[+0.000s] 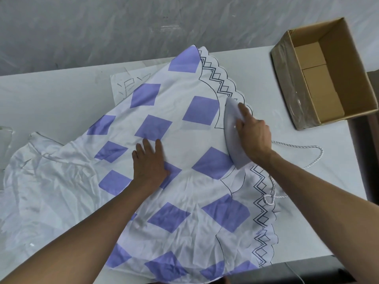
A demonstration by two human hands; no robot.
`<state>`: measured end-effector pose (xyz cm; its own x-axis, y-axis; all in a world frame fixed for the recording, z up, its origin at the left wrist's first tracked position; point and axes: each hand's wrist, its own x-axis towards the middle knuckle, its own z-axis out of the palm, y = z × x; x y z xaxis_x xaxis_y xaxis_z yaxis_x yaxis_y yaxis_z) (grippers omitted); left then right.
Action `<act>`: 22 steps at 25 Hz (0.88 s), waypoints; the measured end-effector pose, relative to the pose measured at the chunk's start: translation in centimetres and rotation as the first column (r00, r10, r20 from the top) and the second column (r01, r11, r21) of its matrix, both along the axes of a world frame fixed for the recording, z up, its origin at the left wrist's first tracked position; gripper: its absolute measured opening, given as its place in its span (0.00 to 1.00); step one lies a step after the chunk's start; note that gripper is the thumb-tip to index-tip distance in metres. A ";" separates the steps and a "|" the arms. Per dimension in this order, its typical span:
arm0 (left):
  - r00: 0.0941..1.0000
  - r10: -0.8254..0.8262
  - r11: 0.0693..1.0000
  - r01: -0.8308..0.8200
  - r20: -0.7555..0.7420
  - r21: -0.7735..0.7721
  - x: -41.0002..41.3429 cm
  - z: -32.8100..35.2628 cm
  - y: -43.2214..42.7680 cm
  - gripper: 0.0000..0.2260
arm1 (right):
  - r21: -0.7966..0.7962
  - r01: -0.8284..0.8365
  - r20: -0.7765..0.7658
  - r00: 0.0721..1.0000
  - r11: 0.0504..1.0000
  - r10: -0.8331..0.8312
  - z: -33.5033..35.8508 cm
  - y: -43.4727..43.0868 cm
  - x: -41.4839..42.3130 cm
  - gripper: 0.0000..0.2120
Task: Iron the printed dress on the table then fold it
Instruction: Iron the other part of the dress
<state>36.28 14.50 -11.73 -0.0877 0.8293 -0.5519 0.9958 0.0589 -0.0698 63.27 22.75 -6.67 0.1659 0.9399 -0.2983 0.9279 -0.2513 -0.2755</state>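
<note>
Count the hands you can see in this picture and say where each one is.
2. The left hand presses flat on the printed dress, near its middle. The right hand grips the iron, which sits on the dress near its zigzag-printed edge. No others show.

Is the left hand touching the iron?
Apart. Head view: left hand flat on the dress, a stretch of fabric between it and the iron the right hand grips.

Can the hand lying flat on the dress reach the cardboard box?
Probably not as things stand. The left hand presses the dress mid-table; the box sits at the far right corner, and the right hand gripping the iron lies in between.
</note>
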 end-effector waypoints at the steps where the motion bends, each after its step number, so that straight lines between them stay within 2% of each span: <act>1: 1.000 0.001 1.000 -0.001 0.001 0.018 0.0 0.0 0.0 0.45 | 0.005 0.027 0.013 1.000 1.000 -0.027 -0.1 0.3 1.0 0.23; 4: 0.999 0.022 0.999 -0.023 0.023 0.043 0.0 0.2 0.1 0.45 | 0.015 0.076 0.023 0.997 0.997 -0.077 0.1 0.6 2.9 0.23; 8: 0.993 0.052 0.998 -0.055 0.102 0.031 -0.8 0.9 -0.5 0.41 | 0.042 0.037 0.000 0.999 0.998 -0.038 1.9 -0.5 2.3 0.23; 11: 0.967 0.107 0.981 -0.141 0.232 0.133 -3.4 2.4 -2.7 0.29 | 0.028 -0.046 -0.119 0.992 0.999 0.049 4.0 -3.1 -1.9 0.24; 14: 0.931 0.169 0.954 -0.237 0.323 0.186 -8.1 4.2 -6.5 0.24 | -0.032 -0.162 -0.280 0.949 0.986 0.147 5.7 -7.4 -8.4 0.24; 17: 0.948 0.105 0.977 -0.154 0.301 0.146 -12.7 4.6 -9.6 0.28 | -0.045 -0.280 -0.349 0.904 0.959 0.247 5.2 -11.8 -14.4 0.25; 20: 0.963 -0.007 1.000 0.010 0.269 -0.008 -16.9 3.7 -11.6 0.38 | -0.056 -0.366 -0.360 0.875 0.929 0.323 3.3 -15.8 -20.2 0.25; 22: 0.965 -0.062 0.997 0.073 0.253 -0.035 -19.1 2.2 -12.5 0.44 | -0.054 -0.385 -0.351 0.871 0.921 0.343 2.2 -18.1 -23.3 0.26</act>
<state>17.18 1.99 -9.49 0.1143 0.8030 -0.5850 0.9832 -0.0069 0.1825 39.93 4.60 -4.48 -0.3082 0.8685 -0.3883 0.8212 0.0368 -0.5695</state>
